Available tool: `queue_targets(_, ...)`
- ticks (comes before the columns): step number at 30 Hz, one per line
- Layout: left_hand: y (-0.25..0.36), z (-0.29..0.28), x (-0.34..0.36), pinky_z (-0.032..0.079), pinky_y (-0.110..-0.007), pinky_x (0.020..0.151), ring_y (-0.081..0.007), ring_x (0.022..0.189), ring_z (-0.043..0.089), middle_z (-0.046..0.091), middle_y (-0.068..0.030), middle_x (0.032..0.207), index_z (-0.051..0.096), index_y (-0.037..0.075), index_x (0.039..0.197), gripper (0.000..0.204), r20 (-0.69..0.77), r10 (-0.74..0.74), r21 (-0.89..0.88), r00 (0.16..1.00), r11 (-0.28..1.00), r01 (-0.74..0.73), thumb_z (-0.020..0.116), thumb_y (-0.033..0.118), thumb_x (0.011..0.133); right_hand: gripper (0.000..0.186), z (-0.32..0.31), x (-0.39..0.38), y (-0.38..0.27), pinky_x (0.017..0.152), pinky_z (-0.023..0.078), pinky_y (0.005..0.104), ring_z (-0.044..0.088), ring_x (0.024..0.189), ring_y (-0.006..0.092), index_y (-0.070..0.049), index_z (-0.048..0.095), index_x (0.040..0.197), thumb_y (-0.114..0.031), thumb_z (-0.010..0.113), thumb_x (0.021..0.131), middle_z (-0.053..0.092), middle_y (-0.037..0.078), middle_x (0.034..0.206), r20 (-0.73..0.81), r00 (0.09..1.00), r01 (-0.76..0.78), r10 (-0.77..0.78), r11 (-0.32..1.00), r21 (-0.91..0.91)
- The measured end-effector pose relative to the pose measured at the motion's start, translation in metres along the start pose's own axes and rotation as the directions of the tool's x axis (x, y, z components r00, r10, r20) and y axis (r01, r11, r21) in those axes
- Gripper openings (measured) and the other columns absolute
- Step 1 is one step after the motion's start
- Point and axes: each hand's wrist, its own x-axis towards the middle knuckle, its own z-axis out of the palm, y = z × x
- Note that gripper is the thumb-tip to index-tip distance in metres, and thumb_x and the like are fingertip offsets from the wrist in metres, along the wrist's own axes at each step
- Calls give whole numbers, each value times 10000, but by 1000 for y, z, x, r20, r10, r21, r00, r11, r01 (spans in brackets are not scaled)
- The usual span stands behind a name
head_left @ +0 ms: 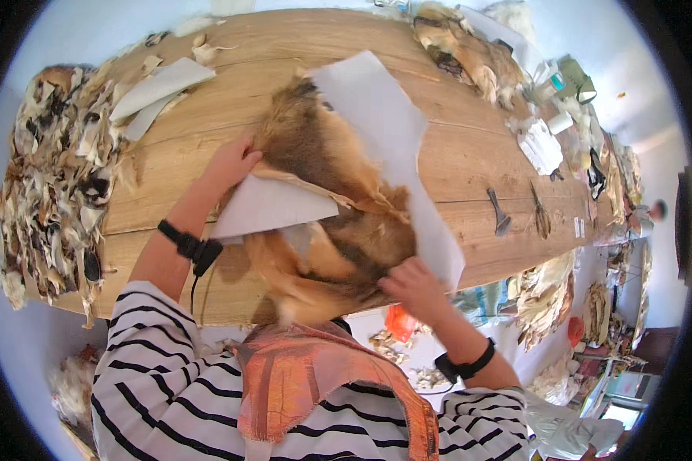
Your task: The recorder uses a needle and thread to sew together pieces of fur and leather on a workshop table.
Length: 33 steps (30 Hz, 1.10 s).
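Observation:
A brown and tan fur pelt (pixel 296 134) lies in front of me over a large pale grey sheet cut to a shape (pixel 396 115). Part of that sheet, or a second one, shows as a white pointed flap (pixel 269 207) on the pelt's left side. My left hand (pixel 234 163) is closed on the pelt's left edge, thumb on top. With fingers bent, my right hand (pixel 417 288) grips the pelt's near right edge. The pelt's near end folds over the table edge by my apron (pixel 307 376).
Fur scraps (pixel 54 177) heap at the left end of the wooden table (pixel 454 169), beside folded white sheets (pixel 161 88). To the right lie a flat-ended tool (pixel 500 213) and scissors (pixel 540 211). Another pelt (pixel 469 54) is at the far right. A person (pixel 642 219) is farther off.

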Motion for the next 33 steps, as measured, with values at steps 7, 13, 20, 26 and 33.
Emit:
queue_targets(7, 103, -4, -103, 503, -497, 752, -393, 888, 662, 687, -189, 888, 654, 43, 965, 324, 382, 65, 28, 922, 996, -81, 640, 366, 941, 272, -56, -20, 169, 1009, 442, 471, 599, 1089, 283, -169, 685, 1096, -99, 573, 858, 649, 79, 1111, -147, 936, -352, 320, 859, -373)
queue_targets(13, 163, 26, -71, 527, -409, 729, -305, 834, 666, 644, -118, 946, 598, 97, 1097, 211, -17, 190, -194, 982, 962, -190, 684, 196, 932, 297, -42, 103, 125, 923, 482, 469, 611, 1043, 334, -142, 633, 1175, -111, 656, 880, 642, 101, 1145, -455, 837, -270, 304, 953, 140)
queue_targets(20, 154, 43, -80, 508, -421, 777, -272, 896, 638, 610, -80, 1003, 550, 88, 1037, 123, -109, 136, -303, 985, 939, -164, 635, 103, 949, 152, -33, 148, 119, 855, 501, 418, 615, 956, 326, -64, 610, 1091, -125, 619, 952, 615, 129, 1025, -255, 897, -313, 361, 926, 211)
queue_targets(26, 85, 10, -228, 488, -294, 793, -107, 947, 569, 575, 13, 1012, 588, 96, 1092, 93, -116, -236, -651, 965, 751, 106, 572, 62, 1007, 189, -102, 167, -17, 938, 481, 396, 618, 1034, 294, -35, 620, 1116, -100, 653, 942, 643, 115, 1093, -352, 894, 442, -276, 667, 600)
queue_targets(33, 20, -42, -334, 490, -279, 902, -127, 1028, 591, 630, -35, 1091, 599, 66, 1235, 224, -236, -830, -927, 505, 349, 140, 570, 80, 1014, 361, -45, 159, 65, 1037, 457, 390, 598, 1185, 287, -42, 582, 1318, -114, 634, 969, 627, 124, 1291, -372, 888, -20, 270, 832, 555)
